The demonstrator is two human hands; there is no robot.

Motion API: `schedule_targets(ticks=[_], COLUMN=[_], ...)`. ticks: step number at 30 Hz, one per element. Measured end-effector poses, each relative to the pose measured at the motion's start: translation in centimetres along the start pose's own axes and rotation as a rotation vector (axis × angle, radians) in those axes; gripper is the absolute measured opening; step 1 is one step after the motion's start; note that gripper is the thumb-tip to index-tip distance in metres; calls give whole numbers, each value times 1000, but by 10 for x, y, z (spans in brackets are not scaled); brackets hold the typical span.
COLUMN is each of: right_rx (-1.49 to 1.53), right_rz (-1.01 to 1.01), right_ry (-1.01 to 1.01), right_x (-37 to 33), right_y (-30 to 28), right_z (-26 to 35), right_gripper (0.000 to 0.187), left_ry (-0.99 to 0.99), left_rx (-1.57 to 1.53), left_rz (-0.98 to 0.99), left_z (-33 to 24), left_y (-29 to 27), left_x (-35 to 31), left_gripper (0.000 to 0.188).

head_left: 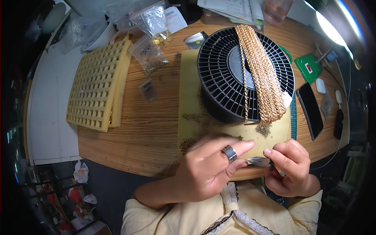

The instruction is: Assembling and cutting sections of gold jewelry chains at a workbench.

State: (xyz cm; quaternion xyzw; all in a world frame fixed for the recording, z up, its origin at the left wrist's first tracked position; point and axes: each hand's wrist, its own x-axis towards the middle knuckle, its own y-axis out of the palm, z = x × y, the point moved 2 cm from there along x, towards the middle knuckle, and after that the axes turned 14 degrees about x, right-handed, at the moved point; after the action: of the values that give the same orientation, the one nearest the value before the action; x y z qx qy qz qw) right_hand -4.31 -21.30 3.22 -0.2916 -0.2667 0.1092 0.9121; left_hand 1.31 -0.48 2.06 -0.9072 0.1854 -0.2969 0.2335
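Observation:
My right hand (290,166) grips a pair of pliers (258,161), whose silver jaws point left. Their tips come up close to the thumb of my left hand (207,168). The left hand's fingers are bent inward, and whatever small piece they hold is hidden. A wide dark metal ring (229,153) sits on one of its fingers. Just beyond both hands lies a small heap of tiny metal rings (264,130) on a yellow mat (188,82). Loose gold chain (187,145) is bunched beside the left hand.
A large black spool (219,70) stands on the mat, gold chain (262,74) draped across it. At left rests a yellow gridded tray (94,86), near small plastic bags (149,55). A phone (310,111), a green lamp base (308,67) and a white case (320,85) lie right.

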Motion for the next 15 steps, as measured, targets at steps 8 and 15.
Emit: schedule_targets(ticks=[8, 15], right_rx=[17, -245], right_rz=[40, -1], right_ry=[24, -73], right_x=[2, 3], right_y=[-2, -2], right_z=[1, 6], right_gripper=[58, 57], left_ry=[129, 200], left_rx=[389, 481], left_rz=[-4, -39], left_z=[-2, -1], left_y=[4, 5], left_x=[-1, -4], left_gripper=[51, 41])
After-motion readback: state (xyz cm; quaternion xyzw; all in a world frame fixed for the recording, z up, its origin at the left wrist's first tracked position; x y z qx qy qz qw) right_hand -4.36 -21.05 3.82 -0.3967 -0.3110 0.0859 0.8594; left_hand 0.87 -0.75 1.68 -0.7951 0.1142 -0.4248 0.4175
